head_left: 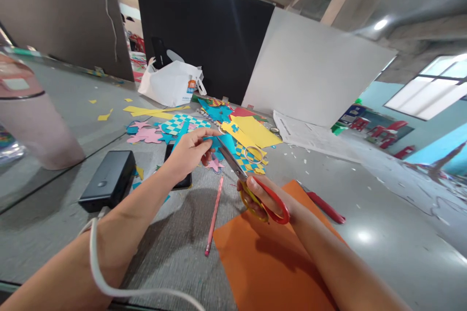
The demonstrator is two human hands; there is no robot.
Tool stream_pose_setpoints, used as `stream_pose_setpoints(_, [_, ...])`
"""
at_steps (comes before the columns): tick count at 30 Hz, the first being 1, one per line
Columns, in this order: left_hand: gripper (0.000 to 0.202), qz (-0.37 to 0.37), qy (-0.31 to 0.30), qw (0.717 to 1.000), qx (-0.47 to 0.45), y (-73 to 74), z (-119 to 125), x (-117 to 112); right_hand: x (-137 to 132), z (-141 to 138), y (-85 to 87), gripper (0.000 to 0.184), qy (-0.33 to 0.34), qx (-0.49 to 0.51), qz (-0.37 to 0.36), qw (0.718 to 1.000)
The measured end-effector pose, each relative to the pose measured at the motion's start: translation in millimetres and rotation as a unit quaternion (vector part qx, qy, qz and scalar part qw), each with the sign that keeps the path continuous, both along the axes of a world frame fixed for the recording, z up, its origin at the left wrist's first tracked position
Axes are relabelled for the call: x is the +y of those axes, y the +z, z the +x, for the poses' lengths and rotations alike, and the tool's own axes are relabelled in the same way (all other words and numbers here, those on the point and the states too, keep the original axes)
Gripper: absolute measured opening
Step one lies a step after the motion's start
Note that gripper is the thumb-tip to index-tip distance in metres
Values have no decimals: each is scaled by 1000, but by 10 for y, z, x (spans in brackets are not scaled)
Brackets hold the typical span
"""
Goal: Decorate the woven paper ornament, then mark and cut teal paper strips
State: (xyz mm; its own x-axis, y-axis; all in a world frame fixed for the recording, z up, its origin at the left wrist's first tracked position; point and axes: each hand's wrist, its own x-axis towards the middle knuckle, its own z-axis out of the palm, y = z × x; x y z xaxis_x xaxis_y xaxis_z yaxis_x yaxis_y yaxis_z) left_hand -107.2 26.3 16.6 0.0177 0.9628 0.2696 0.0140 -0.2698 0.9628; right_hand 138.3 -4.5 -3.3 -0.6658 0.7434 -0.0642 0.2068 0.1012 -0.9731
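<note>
My left hand (195, 148) pinches a piece of blue paper (226, 142) between thumb and fingers. My right hand (260, 194) is wrapped round the scissors (232, 161), which have one red and one yellow handle loop. The blades point up and left, with their tips at the blue paper. How far the blades are apart is hard to make out. Beneath my right hand and forearm lies a sheet of orange paper (270, 262). A pink pencil (214, 216) lies on the table between my two arms.
Paper cutouts, including pink shapes (146, 135) and yellow sheets (257, 131), lie behind my hands. At left are a black power bank (109, 180), a white cable (95, 257) and a pink bottle (36, 116). A red-handled cutter (326, 207) lies right; a white bag (170, 82) stands behind.
</note>
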Motion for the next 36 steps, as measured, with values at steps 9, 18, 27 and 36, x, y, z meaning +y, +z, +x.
stream_pose_setpoints(9, [28, -17, -21, 1000, 4, 28, -47, 20, 20, 35, -7, 60, 23, 0, -23, 999])
stream_pose_setpoints(18, [27, 5, -29, 999, 27, -13, -84, 54, 54, 64, -119, 60, 17, 20, -63, 998])
stream_pose_setpoints(27, [28, 13, -22, 999, 34, -12, -91, 50, 21, 24, -97, 66, -2, 36, -98, 995])
stream_pose_setpoints(36, [28, 12, -21, 999, 35, -1, -84, 35, 4, -8, -80, 68, -20, 40, -102, 994])
